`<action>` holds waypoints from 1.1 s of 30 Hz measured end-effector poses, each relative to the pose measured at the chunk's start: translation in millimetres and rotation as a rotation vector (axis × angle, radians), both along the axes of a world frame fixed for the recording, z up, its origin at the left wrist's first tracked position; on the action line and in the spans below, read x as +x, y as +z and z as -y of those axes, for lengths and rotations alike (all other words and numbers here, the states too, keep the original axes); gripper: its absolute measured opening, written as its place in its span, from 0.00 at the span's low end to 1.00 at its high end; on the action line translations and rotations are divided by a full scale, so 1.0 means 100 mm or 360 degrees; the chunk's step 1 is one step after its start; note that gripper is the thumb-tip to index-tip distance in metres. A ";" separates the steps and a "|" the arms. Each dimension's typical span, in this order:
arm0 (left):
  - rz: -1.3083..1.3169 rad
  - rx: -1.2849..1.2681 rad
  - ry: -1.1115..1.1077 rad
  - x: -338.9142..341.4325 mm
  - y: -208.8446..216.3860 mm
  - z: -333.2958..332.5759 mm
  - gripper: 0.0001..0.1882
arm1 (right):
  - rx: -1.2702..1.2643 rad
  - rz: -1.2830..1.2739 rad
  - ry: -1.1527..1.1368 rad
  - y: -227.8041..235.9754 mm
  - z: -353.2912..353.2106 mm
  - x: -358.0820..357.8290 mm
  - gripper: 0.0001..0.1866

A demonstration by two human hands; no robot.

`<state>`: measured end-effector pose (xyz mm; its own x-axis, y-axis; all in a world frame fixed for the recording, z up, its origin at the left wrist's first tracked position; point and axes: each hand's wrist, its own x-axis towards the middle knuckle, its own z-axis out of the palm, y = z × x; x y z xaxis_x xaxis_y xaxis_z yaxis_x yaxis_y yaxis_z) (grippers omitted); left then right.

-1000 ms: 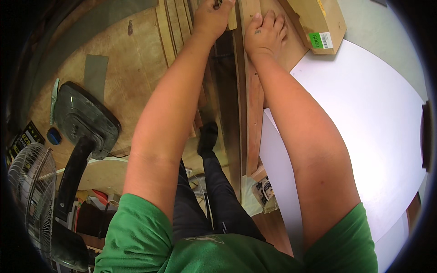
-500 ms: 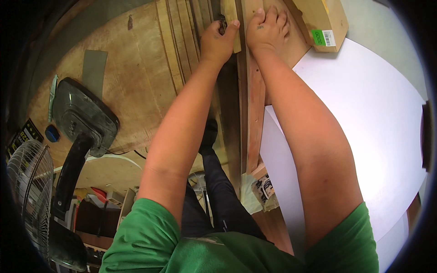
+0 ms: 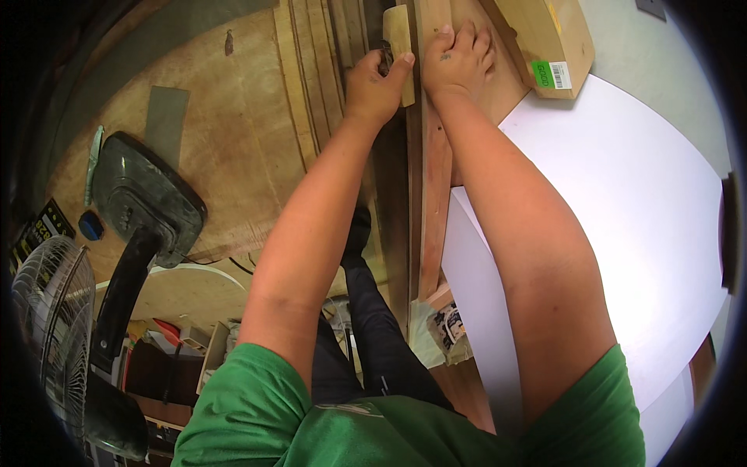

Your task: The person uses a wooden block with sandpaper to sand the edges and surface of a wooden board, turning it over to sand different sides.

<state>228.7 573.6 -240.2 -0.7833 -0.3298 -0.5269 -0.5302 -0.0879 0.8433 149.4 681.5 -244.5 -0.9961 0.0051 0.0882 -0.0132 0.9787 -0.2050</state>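
My left hand (image 3: 376,89) is closed round what looks like a wooden hand plane (image 3: 398,58), a pale block with a rounded far end. A dark metal part shows between thumb and fingers; the palm hides the rest. The plane is held along the edge of a long upright wooden board (image 3: 415,179); whether its sole touches that edge cannot be made out. Just to the right, my right hand (image 3: 457,66) lies palm down with fingers spread on a brown wooden panel (image 3: 506,97) beside this edge.
Long wood strips (image 3: 307,86) lie left of the plane on a plywood surface (image 3: 241,140). A black fan base (image 3: 144,187) and wire fan cage (image 3: 54,311) are at left. A labelled wooden piece (image 3: 548,39) sits far right, above a large white panel (image 3: 615,210).
My left hand and the plane have come slightly nearer to me, and the plane's rounded far end now shows. My right hand stays in place on the panel.
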 end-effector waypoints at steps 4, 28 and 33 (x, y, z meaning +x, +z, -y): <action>0.0061 -0.0015 -0.0040 0.16 0.02 -0.08 0.27 | 0.0015 -0.0001 0.0000 -0.01 -0.02 0.00 0.31; -0.0080 0.0099 -0.0018 0.78 -0.15 -0.43 0.20 | 0.0078 -0.0004 0.0014 0.01 0.03 -0.01 0.30; -0.0005 0.0170 -0.0061 0.86 -0.03 -0.49 0.21 | 0.0122 -0.0004 0.0006 -0.01 -0.06 -0.02 0.31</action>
